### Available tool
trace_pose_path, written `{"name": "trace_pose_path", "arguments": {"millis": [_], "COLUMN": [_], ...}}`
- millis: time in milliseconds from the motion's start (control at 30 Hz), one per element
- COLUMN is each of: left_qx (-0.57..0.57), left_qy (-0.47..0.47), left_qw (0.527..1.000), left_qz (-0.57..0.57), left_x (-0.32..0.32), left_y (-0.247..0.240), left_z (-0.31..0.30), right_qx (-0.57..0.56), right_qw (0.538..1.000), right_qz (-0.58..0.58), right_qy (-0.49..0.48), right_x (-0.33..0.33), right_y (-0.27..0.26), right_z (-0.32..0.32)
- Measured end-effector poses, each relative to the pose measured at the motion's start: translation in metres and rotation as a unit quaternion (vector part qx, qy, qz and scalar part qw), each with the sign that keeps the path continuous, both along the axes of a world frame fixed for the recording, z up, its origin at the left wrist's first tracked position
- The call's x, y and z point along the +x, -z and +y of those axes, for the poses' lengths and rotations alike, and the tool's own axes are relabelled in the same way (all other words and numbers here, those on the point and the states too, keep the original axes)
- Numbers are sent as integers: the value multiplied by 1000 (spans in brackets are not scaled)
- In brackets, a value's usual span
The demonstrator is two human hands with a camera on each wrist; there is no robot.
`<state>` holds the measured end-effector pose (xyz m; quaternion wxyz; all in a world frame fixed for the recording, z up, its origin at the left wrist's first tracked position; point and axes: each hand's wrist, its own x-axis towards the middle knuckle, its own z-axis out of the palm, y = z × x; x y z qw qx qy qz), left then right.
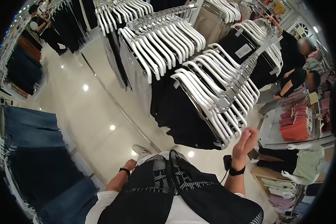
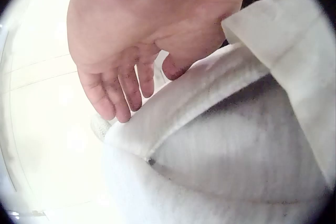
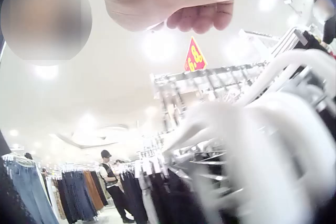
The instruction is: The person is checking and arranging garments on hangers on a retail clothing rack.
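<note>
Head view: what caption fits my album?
Right hand raised beside white hangers holding dark clothes; left hand hanging low.

A glossy cream tiled floor [image 1: 93, 112] is stretching out below, and a white shoe [image 1: 140, 149] is standing on it just ahead of the left hand [image 1: 130, 164]. Just beyond the right hand [image 1: 246, 138], a slanted metal garment rack [image 1: 233, 87] is carrying white plastic hangers [image 1: 198, 80] with black garments [image 1: 183, 123]. A low wooden table [image 1: 267, 172] is sitting to the right of that hand, bearing a dark folded garment [image 1: 276, 156].
</note>
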<state>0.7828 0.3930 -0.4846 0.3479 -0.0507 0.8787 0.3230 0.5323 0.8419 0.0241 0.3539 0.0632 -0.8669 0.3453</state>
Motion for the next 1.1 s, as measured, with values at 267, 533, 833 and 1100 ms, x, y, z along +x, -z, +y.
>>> {"name": "trace_pose_path", "arguments": {"millis": [267,533,833,1100], "left_qx": [46,324,237,-109], "left_qy": [16,-550,-518,108], "left_qw": [998,758,808,987], "left_qz": [37,-135,-151,-55], "left_x": [-38,-97,-60,-30], "left_y": [42,-93,-54,-22], "left_z": [-134,-147,-188,-331], "right_qx": [-12,53,59,14], "right_qw": [986,952,924,921], "right_qz": [-40,-123,-147,-182], "right_qy": [-162,-274,-348,-345], "right_x": [11,-27,-116,-223], "right_y": [29,33,63,67], "right_z": [-138,-255,-372,-469]}}
